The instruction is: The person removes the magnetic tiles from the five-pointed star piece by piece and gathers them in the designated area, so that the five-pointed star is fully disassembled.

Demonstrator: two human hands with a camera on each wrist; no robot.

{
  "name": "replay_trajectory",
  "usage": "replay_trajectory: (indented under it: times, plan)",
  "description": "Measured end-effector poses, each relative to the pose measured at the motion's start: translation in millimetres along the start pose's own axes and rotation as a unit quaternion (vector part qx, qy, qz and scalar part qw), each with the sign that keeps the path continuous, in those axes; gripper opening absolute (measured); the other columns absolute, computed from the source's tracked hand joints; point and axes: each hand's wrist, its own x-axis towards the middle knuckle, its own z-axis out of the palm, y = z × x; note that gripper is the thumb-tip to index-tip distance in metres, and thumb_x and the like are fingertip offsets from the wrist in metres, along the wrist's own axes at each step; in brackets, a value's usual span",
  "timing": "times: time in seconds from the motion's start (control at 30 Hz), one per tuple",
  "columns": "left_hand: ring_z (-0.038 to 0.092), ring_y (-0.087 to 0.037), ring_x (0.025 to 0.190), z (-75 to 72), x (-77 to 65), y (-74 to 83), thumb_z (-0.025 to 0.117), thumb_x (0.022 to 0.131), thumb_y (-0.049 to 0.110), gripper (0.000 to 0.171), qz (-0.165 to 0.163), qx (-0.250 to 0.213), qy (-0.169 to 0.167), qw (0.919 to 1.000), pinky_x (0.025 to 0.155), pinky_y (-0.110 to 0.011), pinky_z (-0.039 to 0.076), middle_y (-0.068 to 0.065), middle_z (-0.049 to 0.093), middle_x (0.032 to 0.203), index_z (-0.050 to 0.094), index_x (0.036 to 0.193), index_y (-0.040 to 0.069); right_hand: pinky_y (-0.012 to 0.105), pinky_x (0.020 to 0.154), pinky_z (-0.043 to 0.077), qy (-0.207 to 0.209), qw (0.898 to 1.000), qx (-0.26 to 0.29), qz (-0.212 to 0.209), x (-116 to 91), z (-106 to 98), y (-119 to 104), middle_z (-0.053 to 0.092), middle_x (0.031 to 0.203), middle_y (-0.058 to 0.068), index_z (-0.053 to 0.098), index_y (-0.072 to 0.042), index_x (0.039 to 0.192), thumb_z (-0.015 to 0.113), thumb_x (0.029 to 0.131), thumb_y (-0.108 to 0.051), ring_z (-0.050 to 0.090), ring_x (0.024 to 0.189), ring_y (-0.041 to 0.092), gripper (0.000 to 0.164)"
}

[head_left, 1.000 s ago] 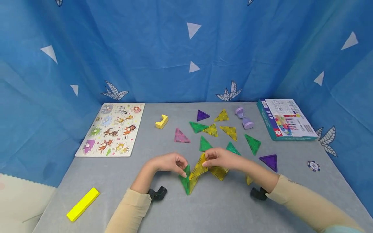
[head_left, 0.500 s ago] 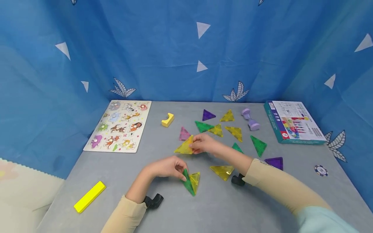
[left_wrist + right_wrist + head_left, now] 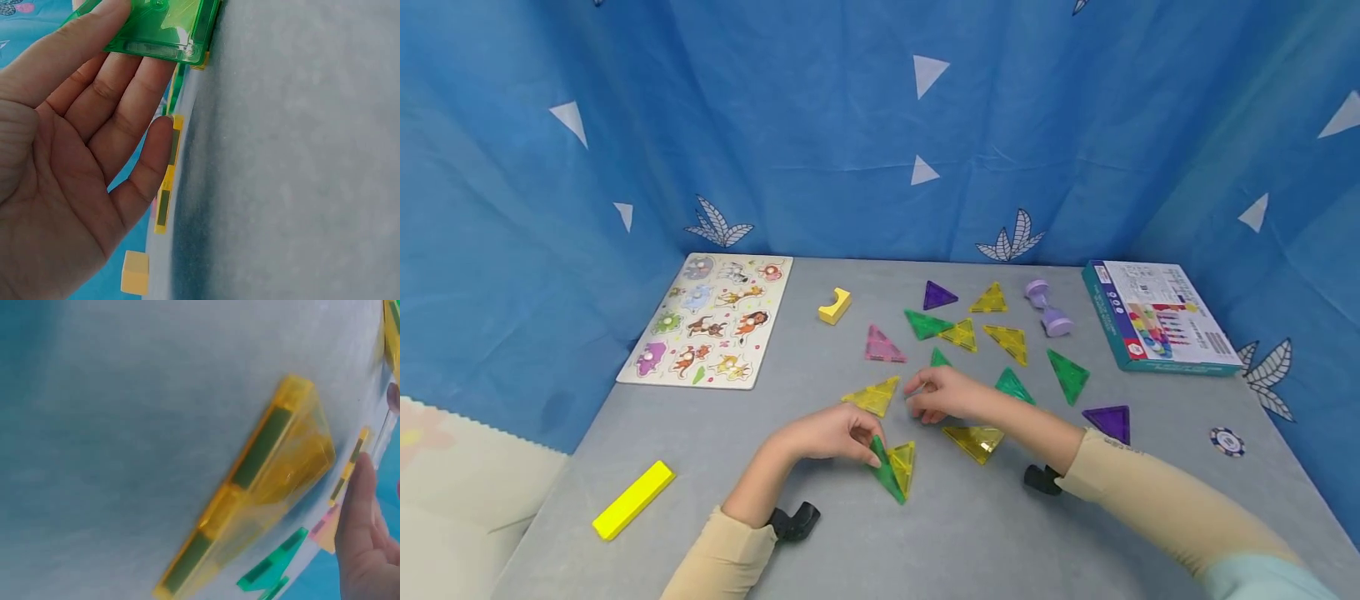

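My left hand (image 3: 831,433) pinches a green triangular magnetic tile (image 3: 887,477) between thumb and fingers; the left wrist view shows the thumb over this green tile (image 3: 162,28). The green tile stands tilted against a yellow triangular tile (image 3: 905,468). Further back, a second yellow tile (image 3: 872,397) lies on the table, just left of my right hand (image 3: 947,393). That hand holds nothing, its fingers loosely bent low over the tabletop. Under the right wrist lies another yellow tile (image 3: 976,442), large in the right wrist view (image 3: 269,475).
Several loose tiles lie behind, including a pink one (image 3: 883,346) and a purple one (image 3: 1108,422). Around them are an animal puzzle board (image 3: 760,358), a yellow arch block (image 3: 835,308), a sand timer (image 3: 1048,310), a box (image 3: 1165,317), a chip (image 3: 1227,442) and a yellow bar (image 3: 634,500).
My right hand took a yellow tile away from the green one, laid it down further back to the left, let go and drew back right. My left hand kept its pinch on the green tile.
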Motion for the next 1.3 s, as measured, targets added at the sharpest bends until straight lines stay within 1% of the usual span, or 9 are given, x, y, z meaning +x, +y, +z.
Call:
replay_trajectory:
  times: [0.13,0.33,0.57,0.8,0.9,1.03,1.13,1.2,1.3]
  plan:
    - [0.040,-0.003,0.053,-1.9,-2.5,-1.4,0.074,0.080,0.013,0.008,-0.003,0.000,0.003,1.0000,0.051,-0.020,0.035,0.005,0.056,0.065,0.068,0.080,0.007,0.033,0.066,0.053,-0.053,0.997,-0.060,-0.023,-9,5,4,0.067,0.083,0.008,0.067,-0.005,0.101,0.061,0.090,-0.023,0.064,0.073,0.021,0.022]
    - [0.047,-0.002,0.058,-1.8,-1.3,-3.0,0.074,0.080,0.019,0.017,0.001,-0.016,-0.002,0.9999,0.054,-0.020,0.039,0.006,0.064,0.075,0.067,0.082,0.004,0.032,0.059,0.052,-0.105,0.988,-0.107,-0.039,-12,23,2,0.067,0.071,0.006,0.070,-0.010,0.080,0.068,0.084,-0.021,0.064,0.063,0.019,0.013]
    - [0.042,-0.003,0.057,-8.2,-2.3,3.4,0.074,0.080,0.014,0.007,0.000,-0.007,0.039,0.9992,0.053,-0.020,0.037,0.006,0.059,0.067,0.068,0.082,0.010,0.035,0.059,0.054,-0.099,0.993,-0.046,-0.035,-13,20,-3,0.066,0.069,0.010,0.066,-0.003,0.080,0.066,0.085,-0.011,0.065,0.062,0.022,0.010]
    - [0.039,-0.007,0.058,-29.0,-14.7,2.1,0.073,0.081,0.018,0.018,-0.023,0.002,0.120,0.9924,0.055,-0.022,0.034,0.003,0.052,0.063,0.059,0.072,0.011,0.045,0.075,0.052,-0.030,0.997,0.056,-0.040,-5,-25,-10,0.066,0.081,0.013,0.063,0.001,0.096,0.061,0.091,-0.017,0.066,0.078,0.029,0.019]
    - [0.047,-0.010,0.062,-42.9,-21.7,-4.0,0.072,0.082,0.022,0.017,-0.067,-0.021,0.211,0.9750,0.058,-0.024,0.039,-0.001,0.061,0.070,0.063,0.079,0.008,0.049,0.085,0.048,0.029,0.992,0.122,-0.035,8,-51,-16,0.065,0.087,0.015,0.059,0.004,0.105,0.058,0.093,-0.016,0.064,0.088,0.034,0.024]
    - [0.061,-0.013,0.073,-62.2,-22.0,-16.4,0.070,0.084,0.026,0.026,-0.134,-0.091,0.338,0.9272,0.072,-0.032,0.048,-0.003,0.068,0.080,0.063,0.092,0.002,0.049,0.091,0.044,0.113,0.980,0.161,-0.023,36,-76,-23,0.064,0.091,0.015,0.056,0.005,0.113,0.057,0.093,-0.015,0.064,0.092,0.033,0.028]
    - [0.065,-0.014,0.077,-71.0,-16.5,-28.0,0.070,0.085,0.027,0.031,-0.173,-0.130,0.387,0.8965,0.076,-0.034,0.049,-0.002,0.068,0.082,0.062,0.098,0.000,0.046,0.091,0.044,0.156,0.970,0.186,-0.005,62,-84,-25,0.063,0.093,0.016,0.055,0.005,0.116,0.059,0.092,-0.014,0.065,0.088,0.029,0.031]
    - [0.064,-0.013,0.075,-72.3,-12.5,-36.2,0.069,0.085,0.028,0.032,-0.192,-0.135,0.398,0.8868,0.073,-0.032,0.050,-0.001,0.067,0.081,0.061,0.098,0.000,0.043,0.090,0.046,0.171,0.965,0.200,0.009,78,-85,-24,0.062,0.094,0.016,0.054,0.006,0.118,0.058,0.093,-0.013,0.066,0.084,0.026,0.031]
    - [0.064,-0.012,0.074,-72.2,-8.9,-44.7,0.069,0.085,0.025,0.031,-0.202,-0.139,0.399,0.8837,0.070,-0.028,0.051,-0.002,0.066,0.082,0.061,0.099,-0.001,0.039,0.088,0.048,0.189,0.956,0.222,0.036,100,-83,-27,0.061,0.096,0.018,0.054,0.005,0.119,0.057,0.093,-0.013,0.066,0.082,0.024,0.031]
